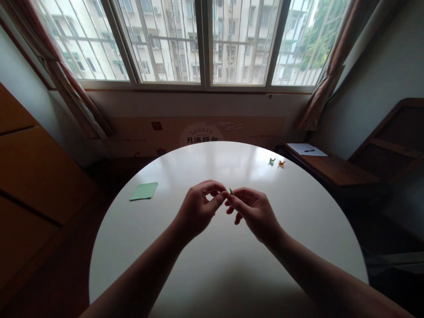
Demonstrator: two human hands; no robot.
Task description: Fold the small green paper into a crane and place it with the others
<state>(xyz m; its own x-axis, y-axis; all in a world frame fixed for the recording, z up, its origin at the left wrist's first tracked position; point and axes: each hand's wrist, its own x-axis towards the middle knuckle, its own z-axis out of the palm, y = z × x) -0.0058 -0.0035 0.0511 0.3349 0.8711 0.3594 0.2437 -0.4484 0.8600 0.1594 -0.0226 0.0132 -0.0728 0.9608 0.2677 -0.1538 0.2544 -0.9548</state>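
Note:
Between my two hands, above the middle of the table, is a small piece of folded green paper [231, 191]. Only its pointed tip shows; fingers cover the remainder. My left hand [203, 205] pinches at its left side, thumb against index finger. From the right, my right hand [250, 205] grips the paper between thumb and index finger, its other fingers curled below. The fingertips of both hands meet or nearly meet at the paper.
A stack of green square paper [144, 191] lies at the left on the round white table [218, 274]. Two small folded paper cranes, one green [272, 161] and one orange [281, 164], stand at the far right. Beyond the table's right edge, a wooden surface holds a white sheet [307, 149].

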